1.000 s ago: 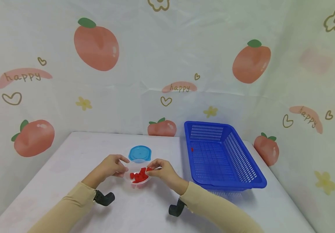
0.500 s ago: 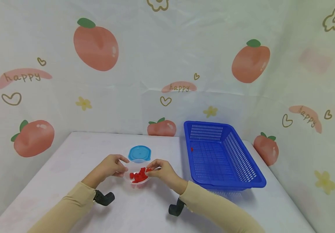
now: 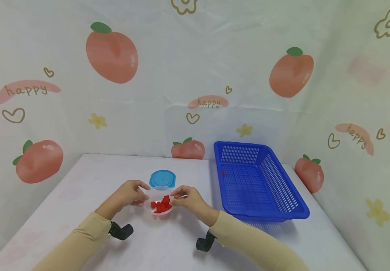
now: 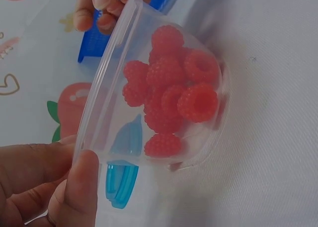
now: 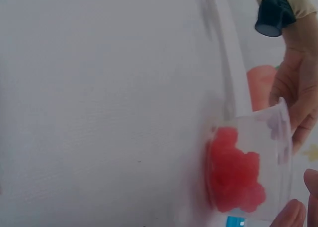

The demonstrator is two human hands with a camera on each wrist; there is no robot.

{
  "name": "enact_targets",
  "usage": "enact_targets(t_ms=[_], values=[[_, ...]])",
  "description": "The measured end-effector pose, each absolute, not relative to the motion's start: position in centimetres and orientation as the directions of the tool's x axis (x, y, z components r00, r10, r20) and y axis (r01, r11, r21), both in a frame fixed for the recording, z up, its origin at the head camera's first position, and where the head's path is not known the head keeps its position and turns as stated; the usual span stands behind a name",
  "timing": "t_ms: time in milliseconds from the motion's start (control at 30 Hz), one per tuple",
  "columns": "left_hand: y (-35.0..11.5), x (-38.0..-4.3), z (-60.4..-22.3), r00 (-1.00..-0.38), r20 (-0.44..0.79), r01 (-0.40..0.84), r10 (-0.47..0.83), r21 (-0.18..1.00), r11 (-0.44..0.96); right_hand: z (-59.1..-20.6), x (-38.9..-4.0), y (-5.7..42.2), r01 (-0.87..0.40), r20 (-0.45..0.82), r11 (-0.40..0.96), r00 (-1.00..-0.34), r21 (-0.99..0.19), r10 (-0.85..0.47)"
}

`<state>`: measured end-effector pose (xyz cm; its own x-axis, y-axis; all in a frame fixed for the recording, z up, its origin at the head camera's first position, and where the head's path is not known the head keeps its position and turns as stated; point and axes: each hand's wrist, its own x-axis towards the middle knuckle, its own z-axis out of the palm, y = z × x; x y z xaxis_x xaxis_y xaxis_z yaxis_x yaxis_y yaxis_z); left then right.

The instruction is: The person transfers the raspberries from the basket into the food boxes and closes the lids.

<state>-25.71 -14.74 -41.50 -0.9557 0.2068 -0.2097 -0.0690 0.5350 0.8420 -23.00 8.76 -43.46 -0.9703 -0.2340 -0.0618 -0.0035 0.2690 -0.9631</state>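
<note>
A clear plastic tub [image 3: 152,196] stands on the white table, with several red raspberries [image 4: 165,70] heaped in its bottom. At the tub's left side my left hand [image 3: 130,193] pinches the rim between thumb and fingers. My right hand [image 3: 189,201] is at the opposite rim, its thumb and fingertips apart with nothing between them. In the right wrist view its fingertips [image 5: 292,214] show beside the tub's opening. Just behind the tub lies a light blue lid [image 3: 162,178].
A large blue plastic basket [image 3: 249,217] stands to the right, with a small red thing [image 3: 223,174] seen at its left wall. Black camera mounts [image 3: 122,231] hang below both wrists. A printed cloth [image 3: 147,94] rises behind the table [image 3: 168,248].
The raspberry held in my right fingertips has been let go at the tub, and those fingers are now without it. My left hand and the tub have stayed in place.
</note>
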Motion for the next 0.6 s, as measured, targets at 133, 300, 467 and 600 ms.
enact_targets(t_ms=[133, 300, 467, 600], values=[[-14.7, -25.7, -41.5, -0.956, -0.209, -0.070, 0.204, 0.842, 0.535, -42.6, -22.6, 9.4, -0.008, -0.065, 0.277, -0.964, -0.961, -0.256], [-14.6, -25.7, -41.5, -0.955, -0.217, -0.077, 0.201, 0.838, 0.540, -40.8, -21.7, 10.8, -0.020, -0.051, 0.243, -0.957, -0.970, -0.286], [-14.7, -25.8, -41.6, -0.955, -0.225, -0.088, 0.195, 0.839, 0.537, -37.8, -20.9, 12.8, -0.057, -0.003, 0.180, -0.949, -0.982, -0.316], [-14.7, -25.9, -41.7, -0.955, -0.225, -0.091, 0.193, 0.842, 0.531, -34.8, -21.0, 15.0, -0.108, 0.074, 0.100, -0.950, -0.989, -0.302]])
